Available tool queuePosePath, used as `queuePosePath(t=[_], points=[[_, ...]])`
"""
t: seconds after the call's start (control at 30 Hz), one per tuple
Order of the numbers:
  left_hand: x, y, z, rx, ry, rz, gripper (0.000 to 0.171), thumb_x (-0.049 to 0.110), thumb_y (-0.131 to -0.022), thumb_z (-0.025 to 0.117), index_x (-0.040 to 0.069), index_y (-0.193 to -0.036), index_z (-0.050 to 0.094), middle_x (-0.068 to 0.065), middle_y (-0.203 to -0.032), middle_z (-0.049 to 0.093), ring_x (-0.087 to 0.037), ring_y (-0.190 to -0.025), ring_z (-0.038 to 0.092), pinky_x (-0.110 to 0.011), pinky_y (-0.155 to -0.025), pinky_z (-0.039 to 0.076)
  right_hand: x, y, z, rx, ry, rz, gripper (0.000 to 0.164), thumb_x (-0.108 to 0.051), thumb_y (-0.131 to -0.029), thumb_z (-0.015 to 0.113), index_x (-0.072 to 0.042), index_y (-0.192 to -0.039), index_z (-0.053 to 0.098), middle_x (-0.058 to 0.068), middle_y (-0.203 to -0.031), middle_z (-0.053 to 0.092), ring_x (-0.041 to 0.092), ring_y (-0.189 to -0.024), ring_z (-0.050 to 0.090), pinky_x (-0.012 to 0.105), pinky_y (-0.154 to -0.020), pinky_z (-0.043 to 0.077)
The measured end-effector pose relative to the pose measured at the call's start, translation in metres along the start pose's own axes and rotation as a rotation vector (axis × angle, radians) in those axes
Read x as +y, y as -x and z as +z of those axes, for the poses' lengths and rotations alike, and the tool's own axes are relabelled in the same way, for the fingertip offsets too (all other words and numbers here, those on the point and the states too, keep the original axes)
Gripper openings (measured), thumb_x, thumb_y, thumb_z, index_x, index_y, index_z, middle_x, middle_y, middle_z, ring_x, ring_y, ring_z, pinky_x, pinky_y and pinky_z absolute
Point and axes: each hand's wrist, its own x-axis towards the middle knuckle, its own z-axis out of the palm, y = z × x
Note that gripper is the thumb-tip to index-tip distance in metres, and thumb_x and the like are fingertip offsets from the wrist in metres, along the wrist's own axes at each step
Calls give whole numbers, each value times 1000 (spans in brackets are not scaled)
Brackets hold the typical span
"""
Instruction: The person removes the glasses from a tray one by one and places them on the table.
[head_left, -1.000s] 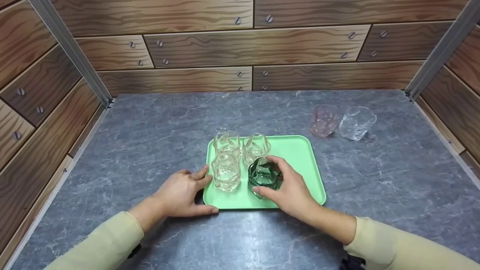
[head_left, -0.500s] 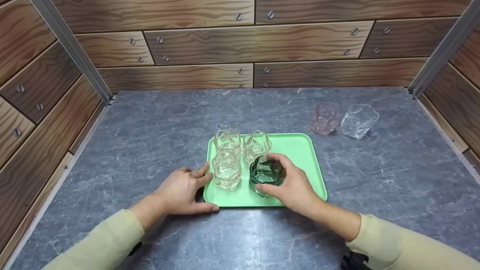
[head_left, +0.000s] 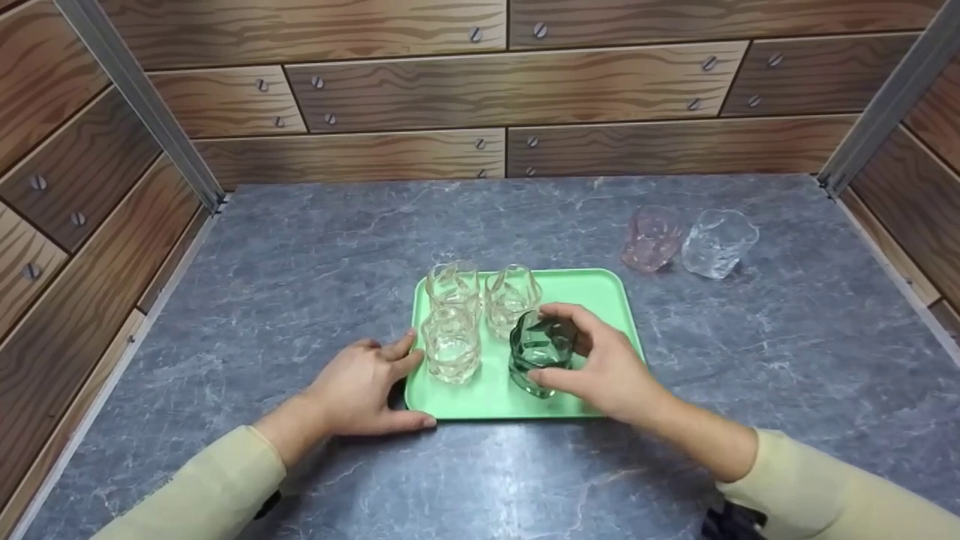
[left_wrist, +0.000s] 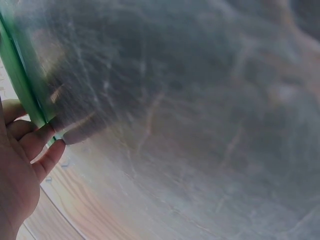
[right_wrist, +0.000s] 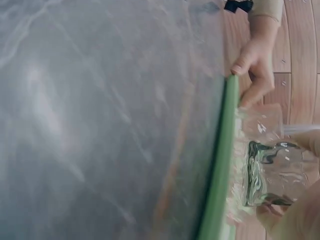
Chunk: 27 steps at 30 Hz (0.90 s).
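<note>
A light green tray point(head_left: 495, 405) lies on the table, with three clear, wavy-sided glasses on its left and back: a front-left glass point(head_left: 452, 352), a back-left glass point(head_left: 453, 283) and a back-middle glass point(head_left: 513, 300). My right hand point(head_left: 611, 367) grips a dark green glass point(head_left: 541, 352) between thumb and fingers, at the tray's front middle. Spread at the tray's front-left corner, my left hand point(head_left: 367, 386) touches the left rim with its fingers and the front edge with its thumb. In the right wrist view the green glass point(right_wrist: 275, 172) stands upright between thumb and fingers.
Off the tray at the back right, a pink glass point(head_left: 651, 240) and another clear glass point(head_left: 718, 244) stand close together on the grey marbled table point(head_left: 337, 247). Wood-patterned walls point(head_left: 390, 97) enclose the back and both sides.
My right hand has shifted a little to the right, carrying the dark green glass with it, away from the front-left clear glass. The left hand stays at the tray's corner.
</note>
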Motion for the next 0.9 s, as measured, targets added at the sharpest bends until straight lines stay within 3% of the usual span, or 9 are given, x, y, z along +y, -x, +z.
queuePosePath(t=[0.2,0.5,0.9], points=[[0,-1,-1,0,-2,-2,103,86,-89,54,3,-149,61,-28,-155,48,-37,-118,71,-55,-107,50,-14,-4,-29,-28,5,3,83,-9,-76,95,-5,-148,55,13,-138,63,33,-117,67,44,-102,56],[0,-1,-1,2,3,-2,103,86,-89,55,3,-149,61,-28,-155,48,-37,-118,71,-55,-107,49,-28,-10,-77,17,14,-17,80,-4,-80,91,-4,-150,53,13,-141,60,35,-119,65,32,-99,57],[1,1,1,16,13,2,102,85,-90,56,1,-148,61,-28,-154,48,-36,-120,70,-55,-107,49,-21,-10,-127,90,51,-54,77,4,-85,86,0,-153,50,17,-143,59,27,-117,66,24,-95,56]])
